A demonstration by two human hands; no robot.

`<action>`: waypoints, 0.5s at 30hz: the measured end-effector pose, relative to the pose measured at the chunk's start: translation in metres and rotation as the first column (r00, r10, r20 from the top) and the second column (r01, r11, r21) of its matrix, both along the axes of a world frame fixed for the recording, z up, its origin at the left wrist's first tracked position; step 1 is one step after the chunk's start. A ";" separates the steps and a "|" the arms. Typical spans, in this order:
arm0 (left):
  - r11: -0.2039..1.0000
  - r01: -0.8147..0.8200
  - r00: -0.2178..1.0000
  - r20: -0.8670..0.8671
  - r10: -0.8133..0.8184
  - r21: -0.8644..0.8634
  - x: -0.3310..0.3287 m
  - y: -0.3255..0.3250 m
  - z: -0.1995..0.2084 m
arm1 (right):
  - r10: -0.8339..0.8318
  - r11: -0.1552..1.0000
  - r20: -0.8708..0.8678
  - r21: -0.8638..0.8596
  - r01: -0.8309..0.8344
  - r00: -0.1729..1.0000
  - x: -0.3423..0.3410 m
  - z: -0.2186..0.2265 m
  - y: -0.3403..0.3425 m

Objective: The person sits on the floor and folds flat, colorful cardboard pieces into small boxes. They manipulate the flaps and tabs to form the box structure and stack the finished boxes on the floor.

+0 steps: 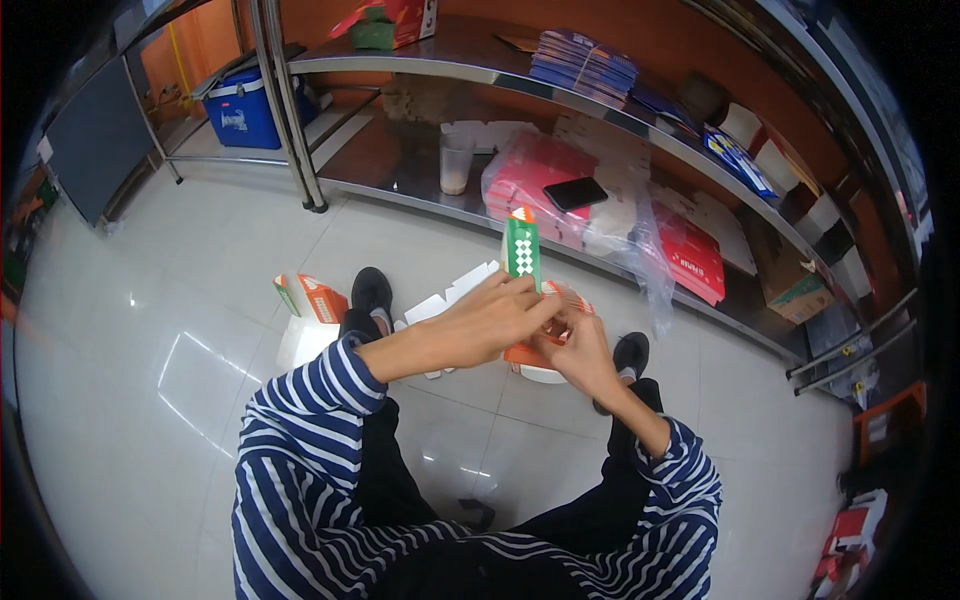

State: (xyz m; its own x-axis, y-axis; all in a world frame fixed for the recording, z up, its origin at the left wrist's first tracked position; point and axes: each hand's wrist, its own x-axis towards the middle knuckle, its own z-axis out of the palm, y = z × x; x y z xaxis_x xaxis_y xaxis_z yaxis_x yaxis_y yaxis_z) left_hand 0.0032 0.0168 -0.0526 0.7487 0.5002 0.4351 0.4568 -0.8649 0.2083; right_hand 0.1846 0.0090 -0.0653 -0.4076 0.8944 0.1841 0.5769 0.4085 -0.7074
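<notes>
1. Holding a small carton (pixel 523 250) between both hands, above the tiled floor (pixel 180 300) and in front of the knees.
2. Left hand (pixel 487 322) is clenched on the carton's lower part, fingers wrapped over it from the left; the green flap with white diamond print and an orange tip sticks straight up above the knuckles.
3. Right hand (pixel 580 350) grips the orange underside of the same carton from the right (exact finger placement is hidden behind the left hand).
4. Carton sits at the fingertips of both hands, not in the palms; most of its body is covered.
5. Below the hands on the floor: flat white carton blanks (pixel 455 290), and one finished orange-and-green box (pixel 312 298) further left, well apart from the grip.
6. Beyond, a steel shelf (pixel 420 175) carries a plastic cup (pixel 456 163), bagged red packs (pixel 540 180) and a black phone (pixel 575 193).
</notes>
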 end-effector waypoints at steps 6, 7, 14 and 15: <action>0.939 -0.108 0.969 0.175 0.172 -0.326 -0.029 0.003 0.023 | -0.071 0.961 0.055 0.270 0.054 0.996 0.035 0.048 -0.006; 0.929 -0.073 0.955 0.242 0.169 -0.362 -0.038 0.006 0.024 | -0.090 0.937 0.064 0.345 0.063 0.994 0.043 0.055 -0.008; 0.954 -0.175 0.941 0.244 0.234 -0.242 -0.036 0.011 0.019 | -0.084 0.985 -0.422 -0.173 0.011 0.903 0.063 0.029 0.001; 0.957 -0.209 0.942 0.221 0.252 -0.200 -0.028 0.006 0.017 | -0.047 0.994 -0.398 -0.111 0.003 0.916 0.059 0.023 0.001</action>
State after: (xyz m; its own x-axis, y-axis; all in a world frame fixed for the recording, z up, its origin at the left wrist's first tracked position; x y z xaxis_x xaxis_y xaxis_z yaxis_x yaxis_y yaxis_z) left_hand -0.0250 0.0231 -0.0359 0.4865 0.7295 0.4808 0.5564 -0.6829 0.4733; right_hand 0.2433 0.0100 -0.0421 -0.2971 0.9266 0.2305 0.2465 0.3076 -0.9190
